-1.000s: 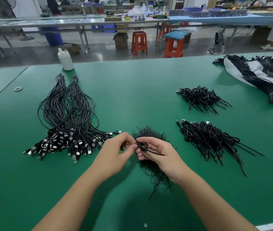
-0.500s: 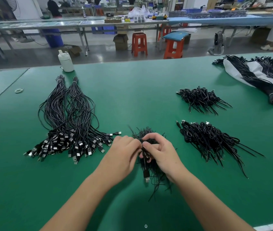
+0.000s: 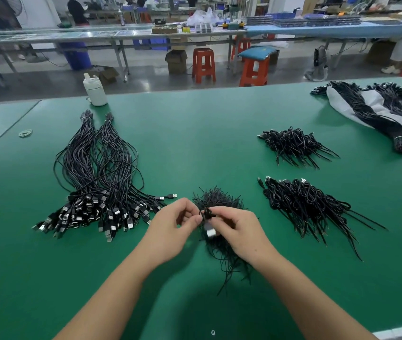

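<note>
Head view: at frame centre, a small coiled cable (image 3: pixel 207 214) is pinched from both sides by the curled fingers (image 3: pixel 195 220) of the left hand (image 3: pixel 170 228) and the right hand (image 3: pixel 240 231), just above the tabletop (image 3: pixel 219 148). Its silver plug (image 3: pixel 210 232) is pointed toward the lower frame, against the right hand.

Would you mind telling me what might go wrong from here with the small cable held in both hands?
The coiled cable is only pinched between the fingertips of the left hand and right hand, so it may slip or spring open. Its plug hangs close over the pile of loose black strands, which might snag and tangle with it.
</note>
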`<control>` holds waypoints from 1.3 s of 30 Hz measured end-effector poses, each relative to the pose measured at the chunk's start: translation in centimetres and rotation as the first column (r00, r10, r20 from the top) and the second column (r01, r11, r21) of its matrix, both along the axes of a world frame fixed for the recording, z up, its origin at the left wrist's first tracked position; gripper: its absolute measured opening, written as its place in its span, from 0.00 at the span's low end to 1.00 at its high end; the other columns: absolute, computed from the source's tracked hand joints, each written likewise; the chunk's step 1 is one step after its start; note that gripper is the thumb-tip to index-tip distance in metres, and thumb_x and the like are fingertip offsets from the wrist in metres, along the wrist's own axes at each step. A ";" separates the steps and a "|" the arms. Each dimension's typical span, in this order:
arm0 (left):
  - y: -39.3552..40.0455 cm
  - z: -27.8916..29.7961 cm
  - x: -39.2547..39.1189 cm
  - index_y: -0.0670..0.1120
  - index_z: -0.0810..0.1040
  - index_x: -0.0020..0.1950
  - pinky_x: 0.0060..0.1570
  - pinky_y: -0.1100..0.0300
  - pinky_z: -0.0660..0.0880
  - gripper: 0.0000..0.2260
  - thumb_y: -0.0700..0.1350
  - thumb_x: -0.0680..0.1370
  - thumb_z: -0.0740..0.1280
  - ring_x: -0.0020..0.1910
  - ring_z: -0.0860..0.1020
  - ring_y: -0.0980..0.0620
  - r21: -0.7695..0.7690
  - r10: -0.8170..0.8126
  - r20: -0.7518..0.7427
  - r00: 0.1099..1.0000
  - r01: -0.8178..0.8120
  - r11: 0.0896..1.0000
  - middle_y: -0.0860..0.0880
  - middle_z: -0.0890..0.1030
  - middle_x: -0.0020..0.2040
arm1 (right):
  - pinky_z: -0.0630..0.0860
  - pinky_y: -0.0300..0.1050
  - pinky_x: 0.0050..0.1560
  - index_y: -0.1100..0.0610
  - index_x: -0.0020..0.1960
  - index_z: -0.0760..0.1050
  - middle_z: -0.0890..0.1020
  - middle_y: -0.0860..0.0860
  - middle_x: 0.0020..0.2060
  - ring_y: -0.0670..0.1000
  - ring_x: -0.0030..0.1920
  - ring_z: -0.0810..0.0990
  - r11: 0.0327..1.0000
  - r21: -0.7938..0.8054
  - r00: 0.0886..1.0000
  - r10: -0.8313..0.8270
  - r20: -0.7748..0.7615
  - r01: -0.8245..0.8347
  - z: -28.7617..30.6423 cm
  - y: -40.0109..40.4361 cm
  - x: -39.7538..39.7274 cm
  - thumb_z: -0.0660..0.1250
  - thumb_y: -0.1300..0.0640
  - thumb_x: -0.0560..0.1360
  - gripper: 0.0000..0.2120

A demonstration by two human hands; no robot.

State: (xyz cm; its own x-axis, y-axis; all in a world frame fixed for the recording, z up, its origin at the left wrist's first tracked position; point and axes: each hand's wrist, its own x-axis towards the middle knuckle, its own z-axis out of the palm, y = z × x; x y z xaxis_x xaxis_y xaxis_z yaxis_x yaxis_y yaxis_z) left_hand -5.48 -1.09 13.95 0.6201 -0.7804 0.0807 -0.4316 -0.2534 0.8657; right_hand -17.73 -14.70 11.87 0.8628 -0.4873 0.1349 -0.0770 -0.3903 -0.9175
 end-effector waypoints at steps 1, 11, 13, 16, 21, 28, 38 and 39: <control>0.1 -0.1 -0.2 0.52 0.75 0.42 0.42 0.65 0.72 0.08 0.41 0.78 0.69 0.39 0.75 0.54 0.003 0.003 0.075 0.997 -0.004 1.000 0.54 0.78 0.37 | 0.75 0.39 0.41 0.45 0.45 0.81 0.83 0.46 0.33 0.45 0.35 0.80 0.998 -0.055 1.000 -0.007 -0.012 0.006 0.0 0.1 0.0 0.69 0.55 0.78 0.06; -0.5 -0.9 -0.8 0.45 0.74 0.47 0.47 0.58 0.66 0.06 0.34 0.75 0.64 0.43 0.69 0.51 -0.081 -0.035 0.654 0.755 0.116 0.990 0.52 0.73 0.43 | 0.71 0.42 0.37 0.55 0.39 0.70 0.75 0.45 0.29 0.48 0.31 0.73 0.970 0.238 0.992 0.074 -0.104 -0.048 0.5 0.4 0.5 0.56 0.54 0.85 0.17; -0.6 -1.3 -0.6 0.44 0.76 0.48 0.48 0.55 0.66 0.10 0.31 0.72 0.63 0.43 0.70 0.47 -0.067 -0.038 0.766 0.642 0.138 0.988 0.49 0.74 0.44 | 0.72 0.42 0.34 0.58 0.41 0.72 0.75 0.48 0.30 0.50 0.30 0.72 0.886 0.460 0.991 0.110 -0.077 -0.062 0.4 0.5 0.6 0.56 0.54 0.85 0.16; -0.8 -1.7 -0.4 0.43 0.76 0.49 0.47 0.55 0.66 0.13 0.32 0.70 0.59 0.43 0.69 0.47 -0.081 -0.027 0.842 0.539 0.177 0.981 0.48 0.75 0.44 | 0.74 0.44 0.35 0.59 0.41 0.73 0.76 0.54 0.31 0.52 0.31 0.74 0.817 0.566 0.989 0.148 -0.018 -0.112 0.2 0.3 0.6 0.57 0.53 0.85 0.17; -1.2 -2.6 0.0 0.43 0.78 0.50 0.48 0.53 0.67 0.08 0.36 0.75 0.62 0.43 0.72 0.46 -0.130 0.033 0.827 0.561 0.133 0.983 0.47 0.77 0.44 | 0.80 0.44 0.38 0.61 0.44 0.79 0.83 0.59 0.39 0.53 0.35 0.81 0.768 0.633 0.993 0.115 0.008 -0.094 0.0 -0.5 0.4 0.61 0.56 0.83 0.14; -1.8 -6.6 2.8 0.44 0.74 0.62 0.55 0.54 0.71 0.12 0.43 0.79 0.65 0.52 0.74 0.49 -0.139 0.151 0.740 0.655 -0.071 0.988 0.46 0.78 0.54 | 0.80 0.39 0.38 0.56 0.46 0.82 0.84 0.52 0.36 0.47 0.32 0.81 0.965 0.179 0.949 -0.138 -0.282 0.194 0.1 -4.2 0.3 0.67 0.51 0.80 0.10; 0.8 -13.6 6.6 0.41 0.75 0.64 0.55 0.49 0.71 0.19 0.38 0.73 0.67 0.60 0.74 0.44 0.139 0.139 0.726 0.674 -0.341 0.930 0.43 0.75 0.59 | 0.73 0.40 0.32 0.59 0.42 0.84 0.82 0.52 0.31 0.54 0.32 0.79 0.726 -0.598 0.583 -0.661 -0.472 0.339 0.6 -17.9 -0.6 0.67 0.47 0.78 0.16; 0.7 -13.7 6.7 0.41 0.75 0.64 0.54 0.49 0.72 0.19 0.38 0.72 0.69 0.59 0.74 0.44 0.124 0.156 0.722 0.674 -0.348 0.929 0.43 0.75 0.59 | 0.72 0.41 0.33 0.61 0.43 0.84 0.81 0.54 0.31 0.55 0.33 0.78 0.718 -0.611 0.552 -0.674 -0.491 0.334 0.5 -19.0 -0.4 0.67 0.48 0.78 0.16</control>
